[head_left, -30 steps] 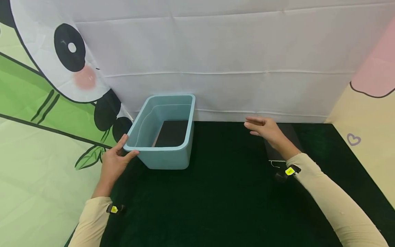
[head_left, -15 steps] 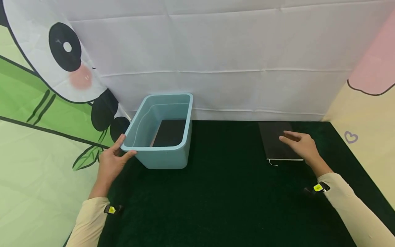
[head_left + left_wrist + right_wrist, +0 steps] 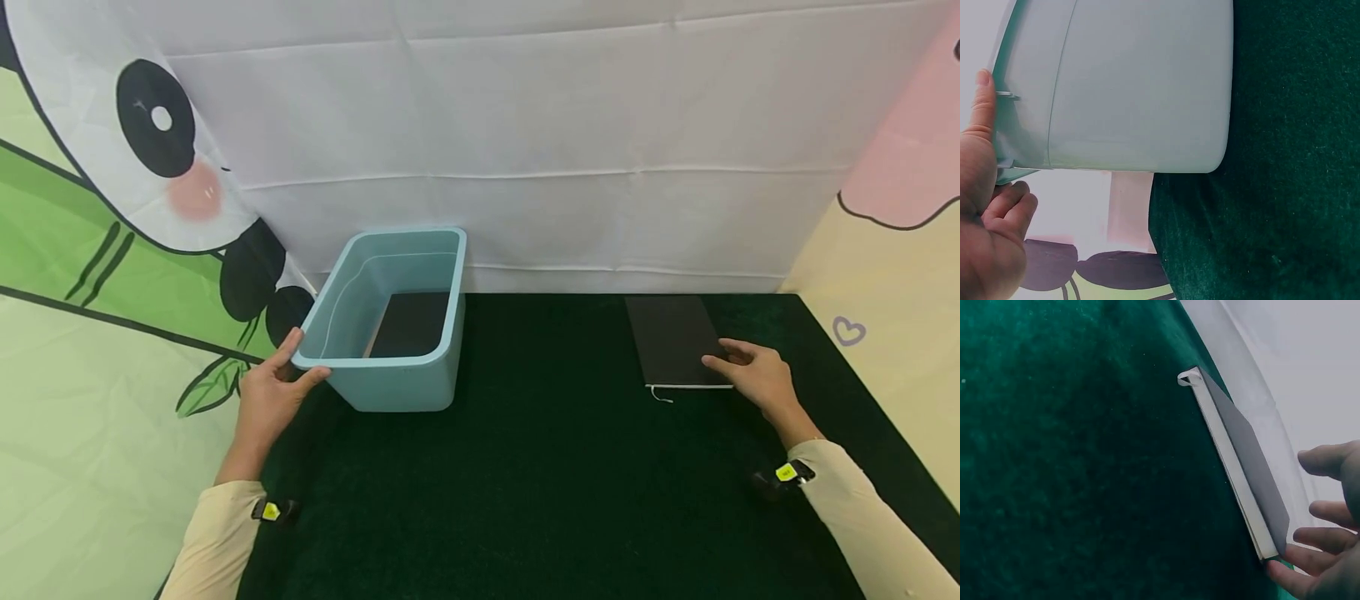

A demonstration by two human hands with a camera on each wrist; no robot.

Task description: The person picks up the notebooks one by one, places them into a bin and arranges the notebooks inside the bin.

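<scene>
A light blue plastic bin (image 3: 397, 385) stands on the dark green cloth, left of centre. My left hand (image 3: 272, 400) holds its near left corner by the rim, thumb on the front side and fingers on the left side. Inside the bin lies a flat black notebook-like thing (image 3: 411, 323) with a pale edge. A black notebook (image 3: 667, 342) with white page edges and a ribbon marker lies shut on the cloth at the right. My right hand (image 3: 757, 379) is at its right edge, fingers loosely bent; in the right wrist view the lower fingertips (image 3: 1282, 575) meet the notebook's corner.
The dark green cloth (image 3: 540, 483) covers the table. Behind it hangs a white fabric backdrop (image 3: 540, 167). Printed panels rise at the left, with a cartoon panda (image 3: 153, 117), and at the right (image 3: 885, 275).
My right hand has moved right and toward me, from above the notebook to its right edge, uncovering it. My left hand stays on the bin's corner. The view has shifted slightly.
</scene>
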